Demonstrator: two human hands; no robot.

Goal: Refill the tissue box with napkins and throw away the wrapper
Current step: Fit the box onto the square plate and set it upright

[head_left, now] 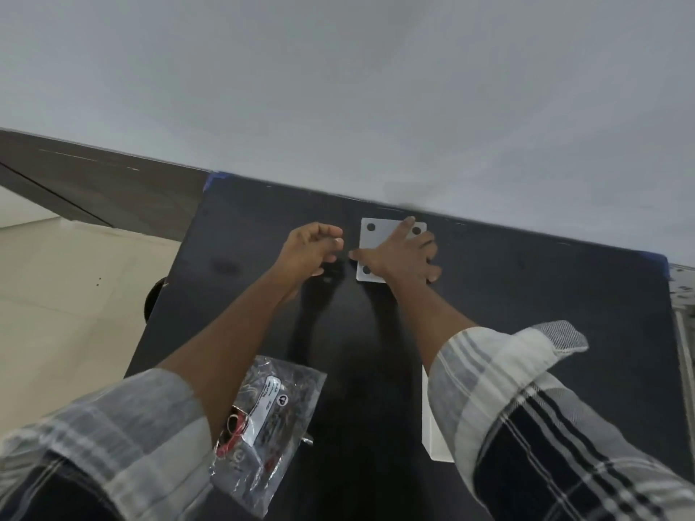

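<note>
A white square plate (372,243) with black round dots at its corners lies flat on the black table (534,295), close to the far edge. My right hand (404,255) is spread over it, thumb at its left edge and fingers over its right edge, gripping it. Just left of the plate, my left hand (309,250) hovers with fingers curled and nothing visible in them. A crumpled clear plastic wrapper (280,404) with a white label and red print lies near me, partly under my left forearm. A white box (432,426) shows beside my right sleeve, mostly hidden.
A plain grey wall rises right behind the table. Blue tape marks the table's far corners (212,179). Pale tiled floor (56,295) and a dark baseboard lie to the left. A light speckled surface (684,295) borders the table on the right.
</note>
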